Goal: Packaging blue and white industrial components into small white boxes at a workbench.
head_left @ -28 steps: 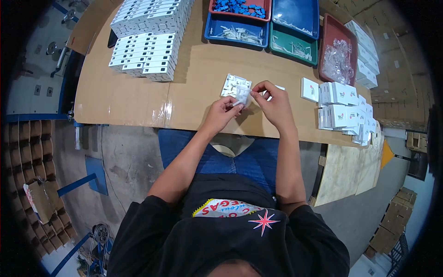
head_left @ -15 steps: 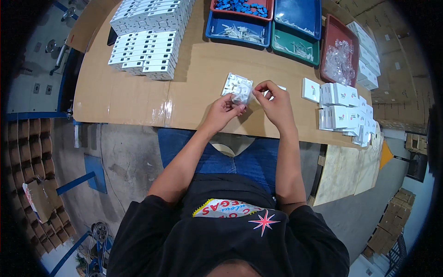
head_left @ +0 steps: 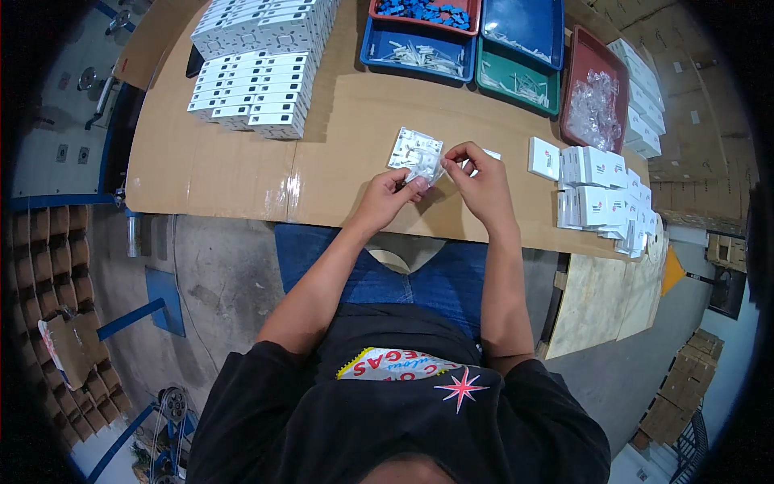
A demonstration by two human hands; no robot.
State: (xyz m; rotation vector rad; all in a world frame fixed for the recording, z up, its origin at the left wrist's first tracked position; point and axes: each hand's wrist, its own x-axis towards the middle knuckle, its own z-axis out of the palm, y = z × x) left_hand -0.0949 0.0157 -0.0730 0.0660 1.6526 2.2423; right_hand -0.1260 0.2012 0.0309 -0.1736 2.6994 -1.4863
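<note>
A small clear plastic bag (head_left: 425, 166) is between my hands, with what look like pale small parts in it. My left hand (head_left: 387, 198) pinches its near edge between thumb and fingers. At its right edge, the closed fingertips of my right hand (head_left: 482, 184) grip the same bag. Just beyond lies a square white plastic housing (head_left: 405, 147) on the cardboard-covered table, partly covered by the bag. Another flat white piece (head_left: 491, 154) shows past my right hand, which hides most of it.
White housings (head_left: 266, 89) rise in tall stacks at the far left. Trays at the back hold blue parts (head_left: 423, 13), white pins (head_left: 415, 56) and thin pieces (head_left: 516, 85). A red tray (head_left: 574, 129) contains clear bags. White boxes (head_left: 601, 194) cluster at right, near the table edge.
The bag has shifted slightly down between my fingers, and more of the white housing shows. Both hands keep hold of the bag and have hardly moved.
</note>
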